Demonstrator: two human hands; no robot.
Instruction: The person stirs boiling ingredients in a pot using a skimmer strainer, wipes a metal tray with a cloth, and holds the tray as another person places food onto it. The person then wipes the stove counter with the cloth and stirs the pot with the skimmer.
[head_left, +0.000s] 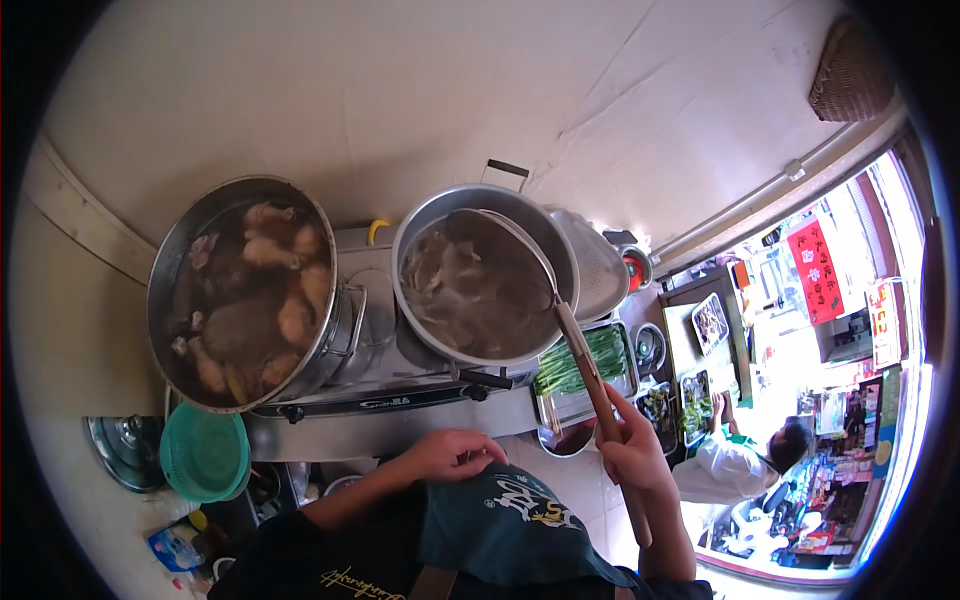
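My right hand (634, 450) is closed around the wooden handle of a wire skimmer (600, 394). The skimmer's wide mesh head dips into a steel pot (561, 330) of cloudy liquid with pale pieces of food (439, 266), too blurred to name. My left hand (461, 454) holds nothing; its fingers are loosely bent in front of my apron (517, 525), below the stove's front edge. On the left burner side stands a larger pot (160, 322), where chicken drumsticks (274, 251) and other pieces lie in brown broth.
Both pots stand on a gas stove (382, 401) against the wall. Left below are a green plastic basket (204, 454) and a pot lid (127, 450). A perforated tray (596, 266) and a tray of green vegetables (592, 360) lie right. Farther right, a person (731, 465) works at a table.
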